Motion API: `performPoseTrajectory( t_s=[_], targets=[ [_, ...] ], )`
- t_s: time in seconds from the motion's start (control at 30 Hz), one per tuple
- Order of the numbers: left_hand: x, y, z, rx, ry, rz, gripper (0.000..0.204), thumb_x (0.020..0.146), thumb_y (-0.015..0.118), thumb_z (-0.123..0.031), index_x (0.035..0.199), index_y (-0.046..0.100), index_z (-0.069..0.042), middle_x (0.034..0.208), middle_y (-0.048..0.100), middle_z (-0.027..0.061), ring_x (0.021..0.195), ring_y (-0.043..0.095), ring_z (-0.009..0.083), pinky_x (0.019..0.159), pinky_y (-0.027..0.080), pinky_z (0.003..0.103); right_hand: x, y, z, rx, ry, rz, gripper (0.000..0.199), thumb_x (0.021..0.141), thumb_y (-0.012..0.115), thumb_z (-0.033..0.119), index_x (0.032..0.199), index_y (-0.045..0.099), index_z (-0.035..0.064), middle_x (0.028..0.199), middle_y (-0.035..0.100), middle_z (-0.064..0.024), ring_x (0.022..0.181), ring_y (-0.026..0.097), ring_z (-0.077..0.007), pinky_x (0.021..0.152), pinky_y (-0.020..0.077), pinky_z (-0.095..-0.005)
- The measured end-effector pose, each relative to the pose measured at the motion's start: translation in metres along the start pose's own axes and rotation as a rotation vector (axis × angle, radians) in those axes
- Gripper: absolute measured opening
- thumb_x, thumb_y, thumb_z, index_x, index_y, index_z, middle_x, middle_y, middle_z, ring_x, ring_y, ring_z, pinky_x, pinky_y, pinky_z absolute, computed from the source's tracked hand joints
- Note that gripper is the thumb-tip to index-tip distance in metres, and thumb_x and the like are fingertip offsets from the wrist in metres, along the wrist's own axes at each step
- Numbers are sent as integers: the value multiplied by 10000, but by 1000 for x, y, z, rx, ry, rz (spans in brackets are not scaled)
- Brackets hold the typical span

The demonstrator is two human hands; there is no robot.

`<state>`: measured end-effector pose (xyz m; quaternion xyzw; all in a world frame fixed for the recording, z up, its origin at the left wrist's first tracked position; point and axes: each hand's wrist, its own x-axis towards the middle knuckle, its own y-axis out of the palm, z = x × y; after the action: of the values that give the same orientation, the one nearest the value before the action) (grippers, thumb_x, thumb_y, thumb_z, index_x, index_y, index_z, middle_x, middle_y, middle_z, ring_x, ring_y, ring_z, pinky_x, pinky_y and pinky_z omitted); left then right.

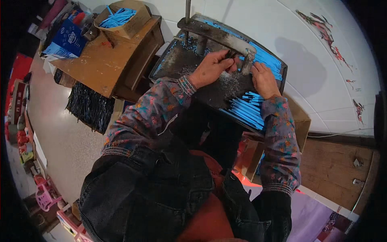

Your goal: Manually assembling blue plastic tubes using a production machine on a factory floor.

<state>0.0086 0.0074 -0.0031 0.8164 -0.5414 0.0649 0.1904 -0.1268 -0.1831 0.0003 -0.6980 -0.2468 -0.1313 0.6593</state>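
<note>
- Blk vest (133,193) nearest cam, rust-red top (207,220) under it; floral sleeves (149,109) on both forearms.
- L hand (211,68) up by the free end of a metal arm (219,37), thumb + fingers pinched on a small dark piece (231,54); too small to tell exactly what.
- R hand (266,80) back-up, just right of the metal arm's end, fingers bent, beside blue strips; can't tell if it's gripping any, fingertips partly hidden.
- Blue strips: one batch (244,111) at near R edge of dark tray (177,60), roughly side by side; another (264,54) along far R edge, beyond R hand.
- Tiny blue bits + grey crumbs strewn on tray.
- More blue strips (117,18) piled loose in cardboard box (125,33), on brown desk (92,60) to the L; metal cup (89,31) + blue pkg (66,38) next to it.
- Bundle of thin blk strips (89,107) below desk's near edge.
- Pink plastic stool (46,195) far lower L, well apart.
- White wall (342,92) at R w/ red floral decor (328,34).
</note>
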Motion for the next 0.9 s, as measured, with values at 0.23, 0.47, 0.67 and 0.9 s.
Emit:
performPoseTrajectory(
  t_s=[0.23, 0.47, 0.67, 0.9],
  targets=[
    [-5, 0, -5, -13, 23, -29, 142, 916, 517, -84, 1002, 587, 3, 792, 602, 44, 721, 513, 103, 730, 434, 235, 9, -39, 31, 348, 303, 31, 77, 811, 583, 62, 857, 577, 2, 739, 526, -41, 633, 445, -170, 619, 390, -281],
    [5, 8, 3, -46, 60, -149, 96, 900, 544, -69, 937, 597, 3, 782, 626, 49, 707, 539, 106, 715, 444, 226, 21, -49, 58, 974, 751, -58, 33, 811, 564, 11, 780, 561, 1, 704, 490, -13, 620, 397, -117, 577, 344, -244],
    [6, 12, 5, 47, 107, -186, 66, 853, 565, -16, 845, 612, 29, 752, 631, 51, 638, 511, 85, 636, 444, 201, 25, -39, 45, 861, 590, -111, 43, 794, 587, 8, 753, 586, -8, 707, 509, -8, 621, 409, -117, 578, 344, -235],
    [1, 7, -5, 61, 39, -195, 76, 871, 560, -36, 857, 608, 21, 766, 631, 63, 660, 518, 95, 650, 443, 215, 9, -57, 20, 829, 505, 51, 36, 788, 604, 27, 783, 632, 5, 713, 516, -22, 635, 428, -134, 602, 358, -242]
  ],
)
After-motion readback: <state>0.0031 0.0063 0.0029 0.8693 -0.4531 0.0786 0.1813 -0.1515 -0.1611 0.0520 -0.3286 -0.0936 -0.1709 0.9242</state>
